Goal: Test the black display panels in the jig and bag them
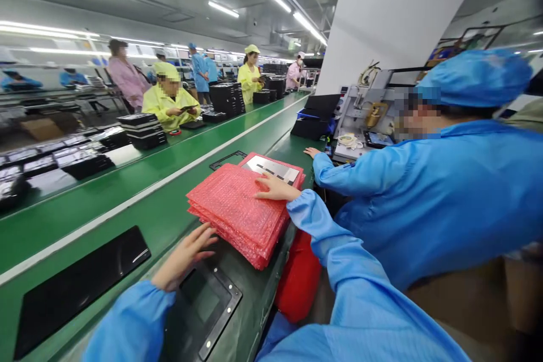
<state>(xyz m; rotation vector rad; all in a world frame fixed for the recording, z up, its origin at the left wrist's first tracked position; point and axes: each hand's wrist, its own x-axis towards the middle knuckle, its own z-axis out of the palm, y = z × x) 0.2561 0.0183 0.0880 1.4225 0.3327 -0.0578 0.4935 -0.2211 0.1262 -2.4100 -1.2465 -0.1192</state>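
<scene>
Several red bubble-wrap bags [237, 203] lie stacked on the green bench in front of me. My right hand [274, 186] rests on top of the stack with its fingers spread, beside a silver-backed panel [271, 168] that shows dark strips. At the stack's near left corner is my left hand [189, 251], fingers apart and holding nothing; whether it touches the bags I cannot tell. Below that hand lies a black frame fixture [224, 300] with bright round studs, partly hidden by my arm. A glossy black screen panel [82, 288] lies flat at the left.
A thin black frame [228, 159] lies behind the bags. Close on my right sits a co-worker in blue [424, 192], one hand [311, 152] on the bench edge. Black trays [318, 116] stand beyond. Across the green conveyor [169, 172], people work near stacked black panels [142, 130].
</scene>
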